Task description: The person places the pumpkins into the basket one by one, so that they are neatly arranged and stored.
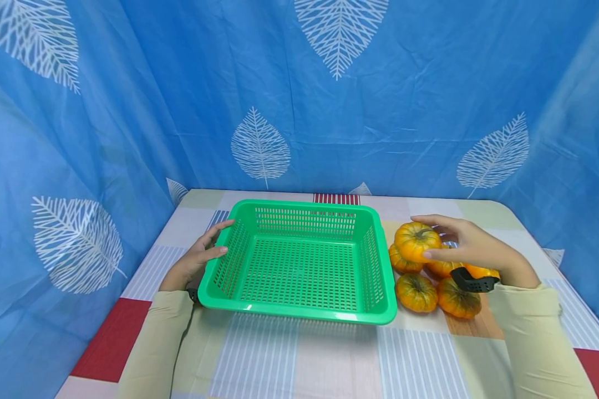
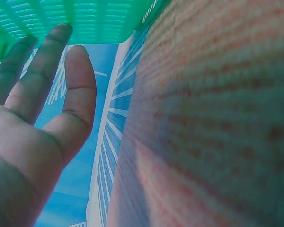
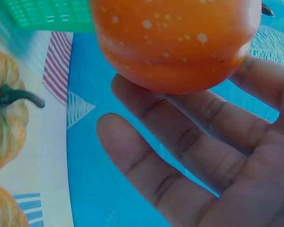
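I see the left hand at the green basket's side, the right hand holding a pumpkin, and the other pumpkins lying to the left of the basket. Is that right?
Not quite: the head view shows the other pumpkins lying to the right of the green basket. The left hand is at its side and the right hand holds a pumpkin.

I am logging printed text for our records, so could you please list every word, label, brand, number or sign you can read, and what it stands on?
There are none: no readable text shows on the basket, the pumpkins, the tablecloth or the black wristband.
The curtain bears white leaf prints, not writing.
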A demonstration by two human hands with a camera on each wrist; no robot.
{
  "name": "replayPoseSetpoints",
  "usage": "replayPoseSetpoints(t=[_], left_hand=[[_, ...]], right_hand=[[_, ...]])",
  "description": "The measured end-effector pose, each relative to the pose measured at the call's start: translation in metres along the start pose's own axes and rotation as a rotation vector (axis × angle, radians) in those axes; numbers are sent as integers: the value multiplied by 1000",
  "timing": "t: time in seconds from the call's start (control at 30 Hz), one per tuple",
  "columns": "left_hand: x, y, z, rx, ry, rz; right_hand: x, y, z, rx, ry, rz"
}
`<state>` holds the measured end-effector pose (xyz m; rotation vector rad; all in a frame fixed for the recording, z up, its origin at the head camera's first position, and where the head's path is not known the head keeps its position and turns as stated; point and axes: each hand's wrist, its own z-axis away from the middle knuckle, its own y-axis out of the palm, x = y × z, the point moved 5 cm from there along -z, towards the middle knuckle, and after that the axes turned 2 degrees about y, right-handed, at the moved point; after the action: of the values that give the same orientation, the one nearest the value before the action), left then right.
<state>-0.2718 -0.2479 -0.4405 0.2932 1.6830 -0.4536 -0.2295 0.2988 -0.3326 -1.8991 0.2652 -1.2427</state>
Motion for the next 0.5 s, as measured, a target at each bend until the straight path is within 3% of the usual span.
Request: replayPoseSetpoints(t=[0.3, 0.5], left_hand=[[1, 0, -1, -15, 7, -15], [1, -1, 0, -13, -11, -17]], right_hand=[[17, 5, -14, 37, -25, 31], [24, 9, -22, 69, -57, -9]])
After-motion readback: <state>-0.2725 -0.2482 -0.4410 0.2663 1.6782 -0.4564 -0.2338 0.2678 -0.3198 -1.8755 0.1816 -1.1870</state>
